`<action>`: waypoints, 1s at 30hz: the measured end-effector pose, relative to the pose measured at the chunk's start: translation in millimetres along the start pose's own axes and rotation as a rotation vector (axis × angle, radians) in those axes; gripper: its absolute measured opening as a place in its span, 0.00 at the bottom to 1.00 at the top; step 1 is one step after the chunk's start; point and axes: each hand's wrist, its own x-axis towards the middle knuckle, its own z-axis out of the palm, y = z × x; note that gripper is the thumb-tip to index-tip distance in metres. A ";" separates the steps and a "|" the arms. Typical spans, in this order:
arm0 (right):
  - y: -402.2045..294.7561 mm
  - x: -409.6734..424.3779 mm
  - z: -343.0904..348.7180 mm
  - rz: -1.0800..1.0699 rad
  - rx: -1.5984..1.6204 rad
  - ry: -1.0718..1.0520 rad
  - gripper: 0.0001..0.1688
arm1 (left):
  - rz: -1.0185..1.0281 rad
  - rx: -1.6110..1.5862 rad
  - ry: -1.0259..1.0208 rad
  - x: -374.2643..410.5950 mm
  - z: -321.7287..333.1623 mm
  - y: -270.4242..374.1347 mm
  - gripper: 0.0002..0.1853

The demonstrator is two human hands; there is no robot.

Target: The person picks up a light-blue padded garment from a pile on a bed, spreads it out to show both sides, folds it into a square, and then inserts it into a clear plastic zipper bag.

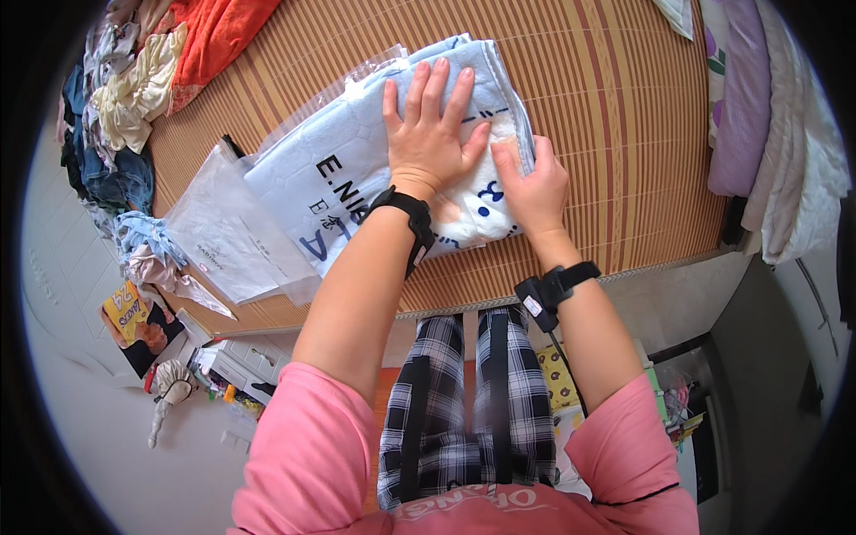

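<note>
A folded light-blue fleece towel or blanket (341, 127) with a white printed part lies on the bamboo mat (602, 134), its left portion inside a clear plastic bag (267, 234) that bears writing. My left hand (428, 127) rests flat on top of the cloth with fingers spread. At the cloth's right edge, my right hand (533, 187) grips the folded layers, thumb on top and fingers at the side. Each of my wrists wears a black strap. The cloth's underside is hidden.
Heaped clothes (140, 87) and a red cloth (214, 40) lie at the upper left. Small light-blue garments (150, 234) lie at the mat's left edge. Rolled purple bedding (742, 100) stands at the right. The mat's near edge runs in front of my legs.
</note>
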 end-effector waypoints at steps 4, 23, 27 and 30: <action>8.1 -15.2 -31.7 -0.023 -0.024 -0.311 0.41 | -0.053 -0.017 -0.075 0.4 -18.1 4.0 0.34; 6.4 3.8 -60.8 0.657 0.798 -0.981 0.39 | -1.652 -1.783 -0.088 -170.1 -88.1 98.8 0.14; 5.2 3.9 -62.5 0.664 0.820 -1.025 0.37 | -1.769 -1.850 0.033 -167.0 -82.4 108.1 0.10; 2.7 5.8 -61.1 0.707 0.843 -1.058 0.36 | -1.729 -1.807 0.051 -168.8 -77.1 111.9 0.10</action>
